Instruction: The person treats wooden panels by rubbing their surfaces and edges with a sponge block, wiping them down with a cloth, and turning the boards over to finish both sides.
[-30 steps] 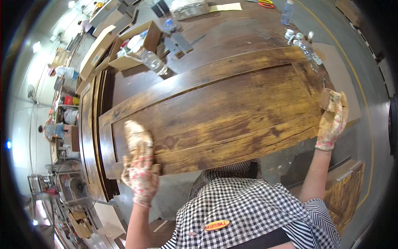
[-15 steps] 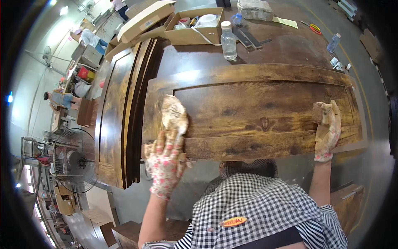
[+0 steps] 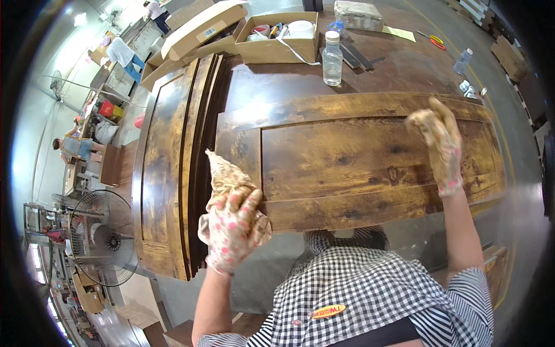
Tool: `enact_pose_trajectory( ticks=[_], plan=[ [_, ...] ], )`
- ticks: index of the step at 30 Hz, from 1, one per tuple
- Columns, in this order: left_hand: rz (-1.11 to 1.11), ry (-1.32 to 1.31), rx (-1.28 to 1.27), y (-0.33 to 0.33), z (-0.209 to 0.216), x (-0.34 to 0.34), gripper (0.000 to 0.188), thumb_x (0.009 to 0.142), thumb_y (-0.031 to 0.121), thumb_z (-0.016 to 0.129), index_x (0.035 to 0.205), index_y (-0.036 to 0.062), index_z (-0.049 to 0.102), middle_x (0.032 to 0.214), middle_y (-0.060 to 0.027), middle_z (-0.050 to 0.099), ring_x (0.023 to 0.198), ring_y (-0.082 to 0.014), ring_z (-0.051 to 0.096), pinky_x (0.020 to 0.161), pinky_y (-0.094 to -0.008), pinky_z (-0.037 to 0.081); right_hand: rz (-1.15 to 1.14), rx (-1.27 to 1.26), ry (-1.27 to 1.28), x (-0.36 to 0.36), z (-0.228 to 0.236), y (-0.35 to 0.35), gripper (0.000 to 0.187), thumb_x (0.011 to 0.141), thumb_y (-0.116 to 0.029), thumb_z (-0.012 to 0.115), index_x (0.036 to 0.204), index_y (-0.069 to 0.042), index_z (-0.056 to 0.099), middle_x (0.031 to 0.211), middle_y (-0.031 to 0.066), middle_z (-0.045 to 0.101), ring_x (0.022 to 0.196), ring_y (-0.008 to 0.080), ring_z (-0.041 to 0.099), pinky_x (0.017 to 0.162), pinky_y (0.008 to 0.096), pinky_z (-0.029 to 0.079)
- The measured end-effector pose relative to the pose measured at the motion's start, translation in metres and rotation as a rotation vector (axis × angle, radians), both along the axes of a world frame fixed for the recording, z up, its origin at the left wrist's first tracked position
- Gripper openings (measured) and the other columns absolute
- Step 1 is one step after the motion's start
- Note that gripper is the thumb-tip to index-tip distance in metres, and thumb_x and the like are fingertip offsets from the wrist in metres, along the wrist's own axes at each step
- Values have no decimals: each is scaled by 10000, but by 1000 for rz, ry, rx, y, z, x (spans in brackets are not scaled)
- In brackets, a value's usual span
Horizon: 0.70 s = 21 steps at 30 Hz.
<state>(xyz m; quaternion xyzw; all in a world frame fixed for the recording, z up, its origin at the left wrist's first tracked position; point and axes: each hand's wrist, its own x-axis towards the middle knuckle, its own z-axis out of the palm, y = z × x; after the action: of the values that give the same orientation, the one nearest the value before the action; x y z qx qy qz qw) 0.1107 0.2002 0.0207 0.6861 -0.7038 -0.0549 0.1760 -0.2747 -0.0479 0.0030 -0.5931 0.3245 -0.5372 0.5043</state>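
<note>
A brown wooden panel (image 3: 341,156) with a raised frame and a sunken middle lies in front of me on the table. My left hand (image 3: 231,231), in a whitish glove with pink dots, is closed around a stained cloth rag (image 3: 228,173) at the panel's left end. My right hand (image 3: 442,147), in a similar brown-stained glove, is above the panel's right part. Its fingers are closed on a small brown pad (image 3: 417,122), blurred by motion; whether it touches the panel I cannot tell.
Several similar panels (image 3: 167,156) stand packed together at the left. Beyond lie a clear bottle (image 3: 332,63), a cardboard box (image 3: 277,49) of supplies, a wrapped block (image 3: 358,16) and scissors (image 3: 432,40). A fan (image 3: 104,237) stands at the left; people work farther off.
My left hand and the rag have come nearer to me, to the panel's left edge. My right hand with the brown pad has moved away from me and leftward. The view has shifted slightly.
</note>
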Motion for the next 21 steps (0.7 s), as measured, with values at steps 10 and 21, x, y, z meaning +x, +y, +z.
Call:
enact_pose_trajectory(
  ticks=[10,21],
  plan=[
    [-94,-286,158,-26,13,-10,615,851,186,673,1443,93,532,1515,-121,475,1378,-432,412,1171,-555,291,-41,72,-44,96,-25,-119,478,1000,-188,649,1406,-4,476,1131,79,637,1024,129,615,932,275,503],
    [33,-270,159,-245,-15,43,533,1026,274,518,1510,68,432,1505,-191,489,1411,-393,436,1176,-448,357,-28,18,16,88,-30,-104,469,1005,-176,626,1414,4,484,1171,69,606,1068,135,602,967,295,496]
  ],
)
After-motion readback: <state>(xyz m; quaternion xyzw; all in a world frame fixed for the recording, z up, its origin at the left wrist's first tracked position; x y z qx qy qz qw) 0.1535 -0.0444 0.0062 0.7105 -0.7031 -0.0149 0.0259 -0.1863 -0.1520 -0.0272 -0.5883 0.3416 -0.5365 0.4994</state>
